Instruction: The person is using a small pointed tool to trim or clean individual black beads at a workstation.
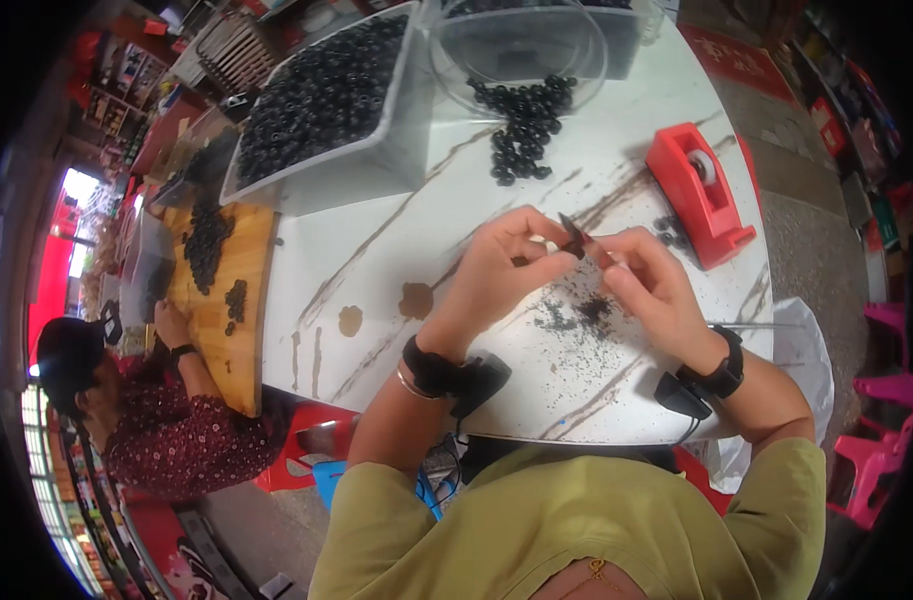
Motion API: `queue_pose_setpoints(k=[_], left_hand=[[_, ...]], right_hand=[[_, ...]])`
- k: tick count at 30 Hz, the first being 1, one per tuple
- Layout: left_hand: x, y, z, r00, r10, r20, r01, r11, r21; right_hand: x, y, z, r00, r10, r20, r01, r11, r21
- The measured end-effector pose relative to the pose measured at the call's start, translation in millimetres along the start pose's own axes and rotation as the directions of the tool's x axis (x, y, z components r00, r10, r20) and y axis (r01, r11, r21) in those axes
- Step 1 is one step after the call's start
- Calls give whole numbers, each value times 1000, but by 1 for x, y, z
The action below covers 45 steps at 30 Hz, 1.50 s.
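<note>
Over the white table, my left hand (502,270) pinches a small dark piece (575,240) with a pointed tip standing up from it; its exact kind is too small to tell. My right hand (655,285) meets it from the other side, thumb and fingers pinched together close to the dark piece. Whatever lies between the right fingertips is hidden. Dark crumbs (592,312) are scattered on the table below both hands. Beyond them lies a loose heap of shiny black beads (525,135).
A red tape dispenser (699,195) stands at the right, with a few dark beads (671,232) beside it. A big clear bin (367,165) holds many black beads. A round clear container (592,65) sits at the back. Another person (192,440) works at a wooden board (242,330) on the left.
</note>
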<state>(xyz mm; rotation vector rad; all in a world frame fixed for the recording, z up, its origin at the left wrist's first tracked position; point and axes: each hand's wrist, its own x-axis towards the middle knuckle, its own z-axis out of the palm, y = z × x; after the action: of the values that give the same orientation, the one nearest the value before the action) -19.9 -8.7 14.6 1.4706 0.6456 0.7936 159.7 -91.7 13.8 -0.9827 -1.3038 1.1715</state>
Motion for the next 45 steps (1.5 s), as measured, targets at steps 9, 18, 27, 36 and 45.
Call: queue_pose_setpoints(k=[9, 18, 27, 36, 45], left_hand=[[41, 106, -108, 911, 393, -130, -114, 540, 834], [57, 121, -156, 979, 186, -86, 26, 304, 952], [71, 117, -173, 968, 245, -60, -39, 381, 924], [83, 112, -171, 940, 328, -92, -17, 315, 949], [75, 126, -176, 937, 348, 26, -222, 538, 813]], right_hand=[[2, 0, -2, 997, 70, -8, -70, 998, -1], [3, 0, -4, 996, 94, 4, -94, 996, -1], [3, -1, 0, 994, 106, 20, -106, 994, -8], [2, -2, -3, 990, 138, 43, -138, 990, 4], [3, 0, -4, 992, 121, 47, -120, 993, -8]])
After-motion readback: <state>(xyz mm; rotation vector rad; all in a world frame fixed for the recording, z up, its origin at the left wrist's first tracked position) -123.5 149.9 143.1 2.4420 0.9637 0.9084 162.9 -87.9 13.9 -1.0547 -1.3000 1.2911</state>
